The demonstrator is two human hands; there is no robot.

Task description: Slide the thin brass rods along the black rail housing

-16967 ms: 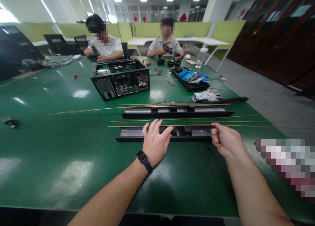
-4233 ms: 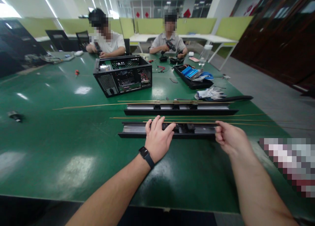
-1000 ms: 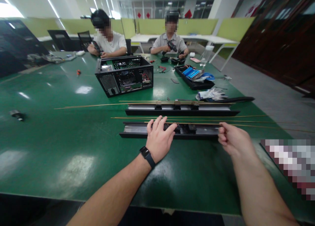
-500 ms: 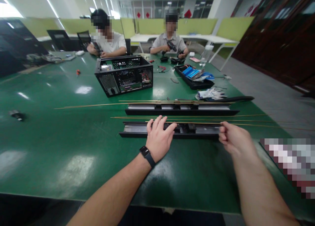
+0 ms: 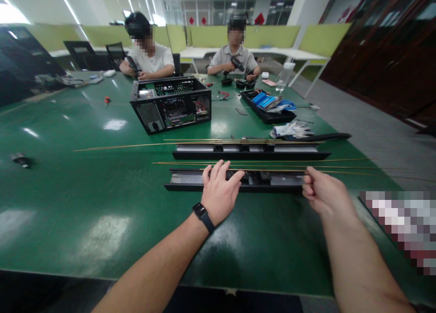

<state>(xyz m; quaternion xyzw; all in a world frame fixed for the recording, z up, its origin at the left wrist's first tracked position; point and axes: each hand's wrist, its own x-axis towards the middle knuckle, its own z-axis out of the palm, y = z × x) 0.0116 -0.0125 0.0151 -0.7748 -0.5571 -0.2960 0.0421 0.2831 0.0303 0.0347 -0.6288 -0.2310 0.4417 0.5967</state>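
Note:
My left hand lies with its fingers spread over the near black-edged metal channel, covering part of it and the black blocks inside. At the channel's right end, my right hand is closed in a pinch on a thin brass-coloured rod, which runs left along the channel toward my left hand. Its fingertips partly hide the grip. Just beyond lie several loose thin rods. A second, similar channel sits parallel behind them, with more rods along its far side.
A black computer case stands open on the green table. A black tray of blue items and white gloves are back right. A pixelated object lies right. Two people sit across, one holding a power drill.
Both hands hold nearly the same place and pose. The whole view has shifted very slightly; nothing on the table has visibly moved.

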